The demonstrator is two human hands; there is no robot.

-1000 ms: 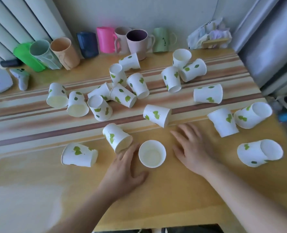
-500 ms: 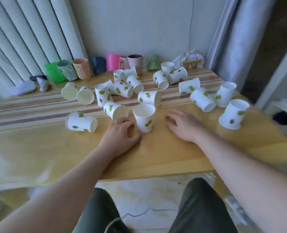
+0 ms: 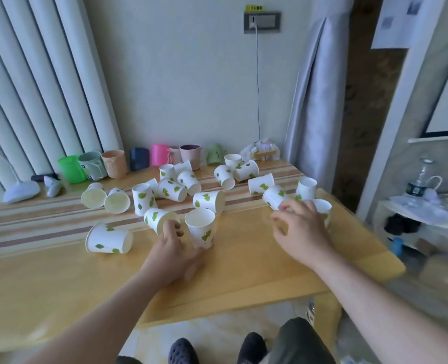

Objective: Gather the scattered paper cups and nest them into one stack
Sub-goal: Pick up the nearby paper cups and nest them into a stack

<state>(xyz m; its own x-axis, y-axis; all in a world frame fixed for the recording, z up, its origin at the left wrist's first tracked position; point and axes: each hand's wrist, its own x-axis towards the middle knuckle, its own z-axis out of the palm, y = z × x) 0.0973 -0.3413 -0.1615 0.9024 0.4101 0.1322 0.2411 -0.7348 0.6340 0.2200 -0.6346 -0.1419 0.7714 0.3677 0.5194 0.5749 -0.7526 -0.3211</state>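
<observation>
Left hand [image 3: 171, 249] rests on the counter [image 3: 244, 271], grip loosely apart beside the upright cup [image 3: 200, 228]. Right hand [image 3: 300, 229], fingers curled, hides a tipped cup [image 3: 274, 197]; grip state unclear.

Scattered paper cups [image 3: 176, 190], two hands [image 3: 300, 235].

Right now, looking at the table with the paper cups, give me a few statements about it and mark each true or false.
1. An upright paper cup stands beside the left hand. True.
2. The cups are already nested in one stack. False: they lie scattered across the table, most on their sides.
3. The right hand reaches toward the cups at the table's right side. True.
4. The pink mug lies tipped over among the paper cups. False: it stands upright in the row by the wall.
</observation>
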